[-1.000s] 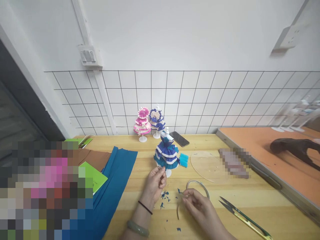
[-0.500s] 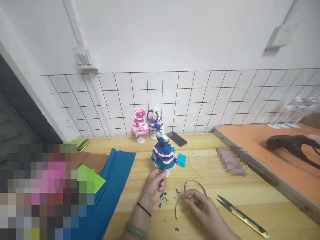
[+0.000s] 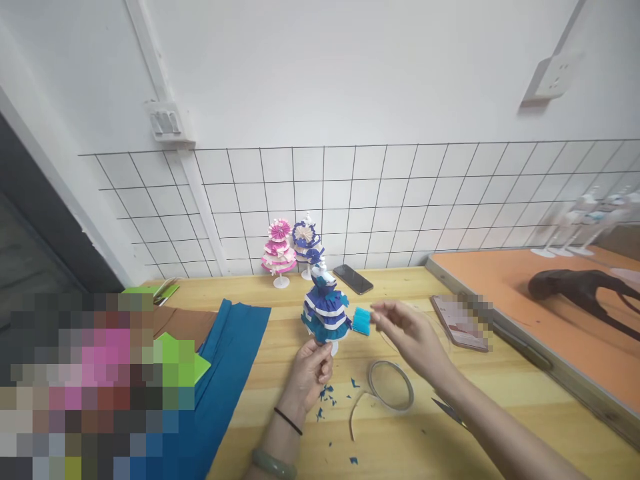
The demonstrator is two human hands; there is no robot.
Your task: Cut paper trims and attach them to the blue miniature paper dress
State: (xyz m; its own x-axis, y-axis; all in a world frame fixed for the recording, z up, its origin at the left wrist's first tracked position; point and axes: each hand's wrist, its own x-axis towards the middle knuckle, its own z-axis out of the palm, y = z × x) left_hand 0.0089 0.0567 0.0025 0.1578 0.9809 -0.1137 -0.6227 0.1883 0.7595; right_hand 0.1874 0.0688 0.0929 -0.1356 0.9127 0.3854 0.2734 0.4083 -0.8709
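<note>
My left hand [image 3: 313, 373] is closed round the white stand under a small dress form [image 3: 327, 310], which wears a tiered blue, white and teal crepe-paper dress. My right hand [image 3: 407, 330] is stretched over the table, its thumb and fingers slightly apart. Its fingertips are at the right edge of a folded bright-blue paper piece [image 3: 361, 321]; whether they touch it I cannot tell. Closer to me lie a roll of narrow tape [image 3: 411, 393] with a loose curved end and several blue paper scraps [image 3: 327, 395]. My right forearm partly covers the scissors [image 3: 450, 412].
Behind stand a pink dress form [image 3: 280, 250] and a purple one [image 3: 310, 250], beside a dark phone [image 3: 354, 279]. Teal crepe paper [image 3: 235, 360] lies left. A pinkish phone [image 3: 460, 323] is right, near the raised edge of an orange board [image 3: 480, 273].
My right hand has left the tape's loose end and moved forward to the bright-blue paper. The tape stays on the table. My left hand keeps its hold on the stand.
</note>
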